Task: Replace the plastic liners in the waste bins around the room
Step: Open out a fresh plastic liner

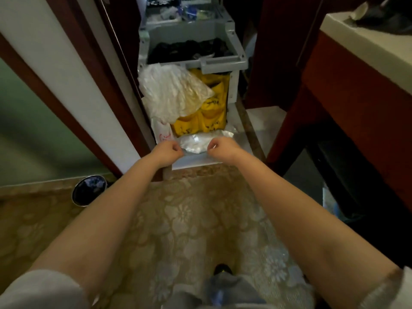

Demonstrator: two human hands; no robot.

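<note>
Both hands out front: left hand [167,150] and right hand [219,148] each pinching an edge of the clear liner [194,143], yellow bag [208,112] just past them.

cart [223,65] grey | sack [207,112] yellow, black print | carpet [189,215] beige floral | liner [194,142] clear-white

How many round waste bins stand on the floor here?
1: a round bin on the floor by the wall, left of the person's left forearm. Others may be hidden off-frame.
</note>
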